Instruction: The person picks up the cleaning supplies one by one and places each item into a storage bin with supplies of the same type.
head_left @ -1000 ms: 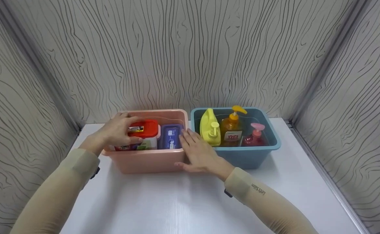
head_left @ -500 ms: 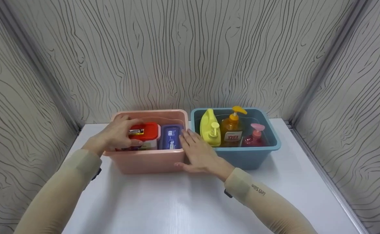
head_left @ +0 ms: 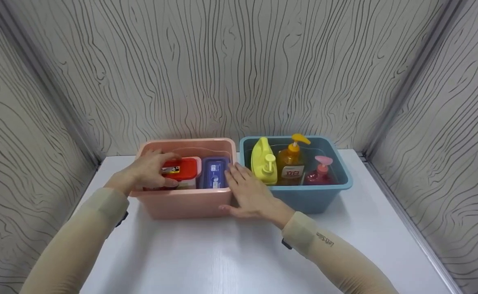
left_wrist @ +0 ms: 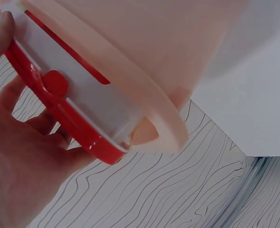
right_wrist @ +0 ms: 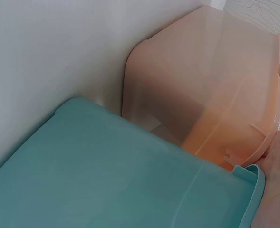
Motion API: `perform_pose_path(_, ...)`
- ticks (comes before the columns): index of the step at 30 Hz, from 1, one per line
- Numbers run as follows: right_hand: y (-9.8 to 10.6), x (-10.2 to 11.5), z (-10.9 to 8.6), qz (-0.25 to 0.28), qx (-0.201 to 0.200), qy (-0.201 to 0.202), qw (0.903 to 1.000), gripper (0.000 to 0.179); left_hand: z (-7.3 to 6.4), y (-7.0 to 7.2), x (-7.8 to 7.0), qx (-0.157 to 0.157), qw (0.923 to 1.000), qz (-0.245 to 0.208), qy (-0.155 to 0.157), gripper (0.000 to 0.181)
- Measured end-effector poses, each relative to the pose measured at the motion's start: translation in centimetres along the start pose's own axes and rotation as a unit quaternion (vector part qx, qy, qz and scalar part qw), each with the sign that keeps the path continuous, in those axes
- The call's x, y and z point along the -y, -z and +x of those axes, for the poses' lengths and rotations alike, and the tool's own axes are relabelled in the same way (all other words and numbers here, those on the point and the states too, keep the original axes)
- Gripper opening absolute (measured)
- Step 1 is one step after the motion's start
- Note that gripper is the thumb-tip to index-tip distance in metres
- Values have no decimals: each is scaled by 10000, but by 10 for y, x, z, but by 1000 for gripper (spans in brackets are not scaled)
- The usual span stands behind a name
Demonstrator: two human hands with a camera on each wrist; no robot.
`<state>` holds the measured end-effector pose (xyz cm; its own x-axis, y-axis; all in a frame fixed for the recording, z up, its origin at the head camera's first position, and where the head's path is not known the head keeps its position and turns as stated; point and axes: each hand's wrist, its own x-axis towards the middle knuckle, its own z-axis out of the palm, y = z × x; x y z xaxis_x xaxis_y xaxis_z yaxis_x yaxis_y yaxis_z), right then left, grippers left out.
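Observation:
My left hand (head_left: 147, 169) holds a white container with a red lid (head_left: 187, 168) inside the left part of the pink bin (head_left: 186, 206). In the left wrist view the thumb and fingers lie along the edge of its red lid (left_wrist: 78, 123); its pale side (left_wrist: 90, 92) faces the bin wall. A yellow-and-dark label shows between thumb and fingers in the head view. Beside it, a purple-blue lidded box (head_left: 215, 173) sits at the right end of the bin. My right hand (head_left: 251, 192) rests with straight fingers on the pink bin's right rim.
A blue bin (head_left: 304, 202) stands on the white table (head_left: 190, 257), right of the pink one. In it are a yellow jug-shaped bottle (head_left: 261, 159), an amber pump bottle (head_left: 290, 161) and a pink pump bottle (head_left: 320, 174). Wood-patterned panels (head_left: 222, 73) enclose the back and sides.
My left hand has gone slightly lower with the red-lidded container, which sits deeper in the pink bin. The right hand has stayed in place on the rim.

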<state>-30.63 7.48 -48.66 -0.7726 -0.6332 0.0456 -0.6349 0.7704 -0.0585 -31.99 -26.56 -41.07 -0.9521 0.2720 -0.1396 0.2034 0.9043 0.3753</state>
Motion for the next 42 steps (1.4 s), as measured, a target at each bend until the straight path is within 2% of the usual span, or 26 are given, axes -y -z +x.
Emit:
perform_pose_path(9, 0, 1, -1, -109, 125, -28, 9999, 117, 4, -3, -1, 229, 9997, 60, 70, 98)
perform_pose_path(14, -1, 1, -1, -132, 147, -44, 9998, 117, 6, -3, -3, 293, 9993, 20, 247, 100)
perform_pose_path(25, -1, 1, -1, -188, 106, -10, 9998, 119, 14, -3, 4, 388, 9984, -173, 374, 98)
perform_pose_path(33, 0, 3, -1, -140, 117, -27, 9998, 117, 19, -4, 2, 642, 9972, 19, 396, 96)
perform_pose_path(36, 1, 3, 0, -148, 71, -5, 9999, 116, 20, -2, 1, 669, 9971, 58, 364, 97)
perform_pose_path(42, 1, 1, 0, -128, 45, -17, 9999, 114, 24, 11, -4, 538, 9970, -374, 404, 83)
